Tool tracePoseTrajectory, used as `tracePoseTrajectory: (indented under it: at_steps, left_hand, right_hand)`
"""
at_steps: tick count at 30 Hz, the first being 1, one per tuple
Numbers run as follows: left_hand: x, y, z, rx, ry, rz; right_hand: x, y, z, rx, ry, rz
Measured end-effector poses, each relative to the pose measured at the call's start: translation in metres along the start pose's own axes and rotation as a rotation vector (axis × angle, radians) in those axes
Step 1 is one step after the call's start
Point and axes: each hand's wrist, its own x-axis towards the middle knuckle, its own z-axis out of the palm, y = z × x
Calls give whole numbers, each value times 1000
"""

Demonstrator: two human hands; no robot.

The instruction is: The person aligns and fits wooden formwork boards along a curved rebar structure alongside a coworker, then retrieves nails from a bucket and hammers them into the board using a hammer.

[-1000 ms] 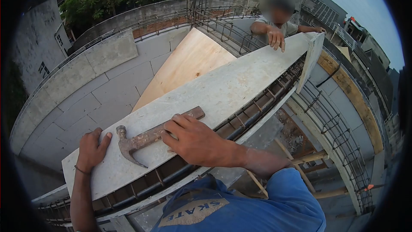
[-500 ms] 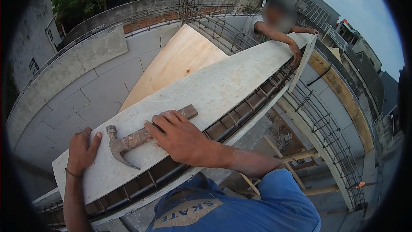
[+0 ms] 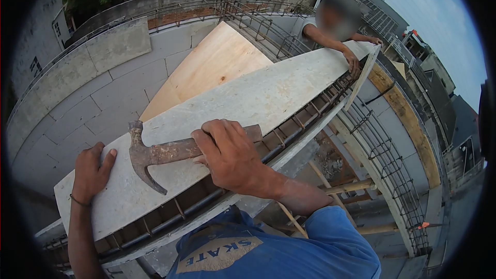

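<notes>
A long pale board (image 3: 289, 90) runs diagonally before me along a narrow trough with steel bars. My left hand (image 3: 92, 173) grips its far edge near the left end, thumb on the upper face and fingers curled over the edge, partly hidden. Closed around the handle of a worn claw hammer (image 3: 168, 153) is my right hand (image 3: 227, 155). The hammer's rusty head points left, over the board, with the claw toward me. At the board's far end, another person's hand (image 3: 352, 64) holds the near side and their other hand (image 3: 373, 40) is at the corner.
A plywood sheet (image 3: 206, 67) lies behind the board, by a grey block wall (image 3: 129, 88). Rebar cages (image 3: 382, 155) extend right and at the back (image 3: 268, 26). Below on the right are timber props (image 3: 356, 187). A wooden plank (image 3: 413, 139) edges the right wall.
My right hand has lifted the hammer off the board, closer to me. The left hand stays on the board's edge. The view has shifted slightly.
</notes>
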Motion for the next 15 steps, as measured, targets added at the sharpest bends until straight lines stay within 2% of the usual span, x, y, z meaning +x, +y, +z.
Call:
tracePoseTrajectory:
  at_steps: [2, 4, 6, 8, 10, 12, 14, 15]
  left_hand:
    - [0, 2, -1, -1, -1, -9]
    - [0, 4, -3, -20, -2, -10]
    - [0, 4, -3, -19, -2, -10]
    - [-1, 3, -2, -18, -4, -9]
    - [-1, 2, -1, -19, 14, 7]
    - [-2, 3, -6, -28, -35, -21]
    - [-2, 8, -9, -37, -89, -44]
    - [-3, 15, -11, -44, -3, 0]
  right_hand:
    - [-2, 5, -13, 3, 80, 0]
    - [-7, 11, -34, 48, 160, 136]
    - [-20, 27, -40, 248, 345, 242]
    - [-35, 42, -54, 310, 514, 308]
    - [-58, 54, -61, 589, 761, 433]
    - [-67, 68, -75, 642, 925, 341]
    - [-104, 88, -81, 593, 996, 390]
    - [-115, 91, -82, 550, 1071, 434]
